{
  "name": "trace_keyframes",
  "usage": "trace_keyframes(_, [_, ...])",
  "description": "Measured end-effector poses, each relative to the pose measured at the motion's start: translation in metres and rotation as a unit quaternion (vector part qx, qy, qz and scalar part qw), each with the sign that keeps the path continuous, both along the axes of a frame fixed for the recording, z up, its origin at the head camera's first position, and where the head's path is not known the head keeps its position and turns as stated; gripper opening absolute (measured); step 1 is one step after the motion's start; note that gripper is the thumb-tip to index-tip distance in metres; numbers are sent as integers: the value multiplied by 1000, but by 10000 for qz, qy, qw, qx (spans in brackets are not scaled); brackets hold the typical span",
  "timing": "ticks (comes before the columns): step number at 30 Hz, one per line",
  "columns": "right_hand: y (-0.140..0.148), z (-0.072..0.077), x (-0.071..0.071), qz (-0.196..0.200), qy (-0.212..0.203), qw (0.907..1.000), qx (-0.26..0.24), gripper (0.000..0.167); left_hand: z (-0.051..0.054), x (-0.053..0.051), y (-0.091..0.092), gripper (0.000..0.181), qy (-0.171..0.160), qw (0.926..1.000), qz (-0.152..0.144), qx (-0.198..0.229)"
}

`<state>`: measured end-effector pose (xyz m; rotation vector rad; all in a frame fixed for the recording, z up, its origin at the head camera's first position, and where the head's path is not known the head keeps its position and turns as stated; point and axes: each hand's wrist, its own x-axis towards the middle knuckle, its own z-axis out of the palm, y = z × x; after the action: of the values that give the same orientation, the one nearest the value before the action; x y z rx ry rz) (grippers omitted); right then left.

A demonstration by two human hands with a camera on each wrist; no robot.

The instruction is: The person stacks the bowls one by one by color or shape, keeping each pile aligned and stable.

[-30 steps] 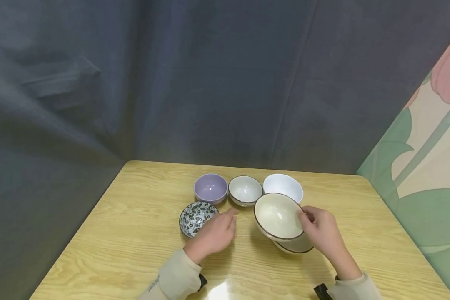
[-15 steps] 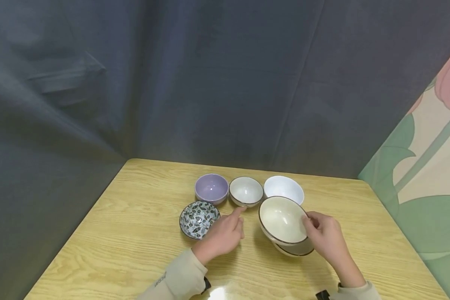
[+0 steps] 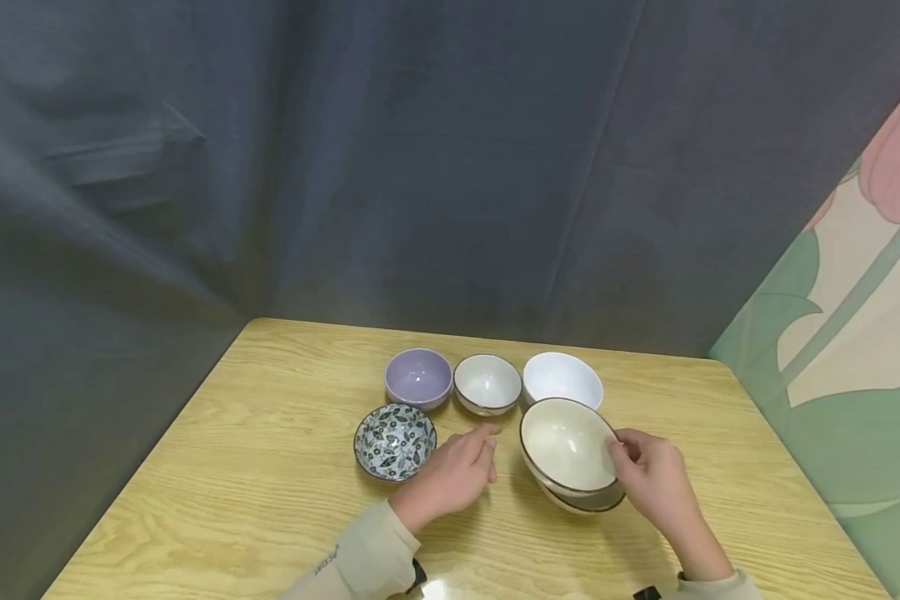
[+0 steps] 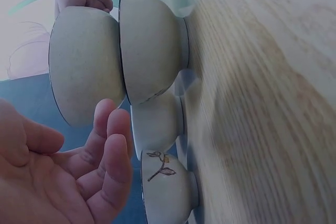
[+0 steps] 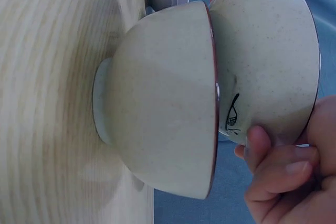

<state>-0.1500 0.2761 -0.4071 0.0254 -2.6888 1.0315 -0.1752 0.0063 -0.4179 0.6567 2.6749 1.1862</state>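
Evidently yr R hand (image 3: 656, 475) pinched the cream bowl (image 3: 570, 446) by its rim, raised partly over the lower bowl (image 5: 163, 98) on the tbl (image 3: 232, 475); yr L hand (image 3: 453, 475), fingers loose & free, was btwn those & the flowered bowl (image 3: 395, 442).

Free table (image 3: 217, 475) lies left of the flowery bowl (image 3: 394, 442); on its right, the left hand (image 3: 452, 475) and the held cream bowl (image 3: 568, 443) block.
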Motion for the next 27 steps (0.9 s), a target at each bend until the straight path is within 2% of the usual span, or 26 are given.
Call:
trace_keyframes(18, [-6,-6,-2,84,62,9999,-13,25,-1,2,1,40,-16,10000,-59,37])
trace_keyframes(27, [-9,-8,-4,116,73,9999,-8,26,1,2,1,43,-163,9998,-76,123])
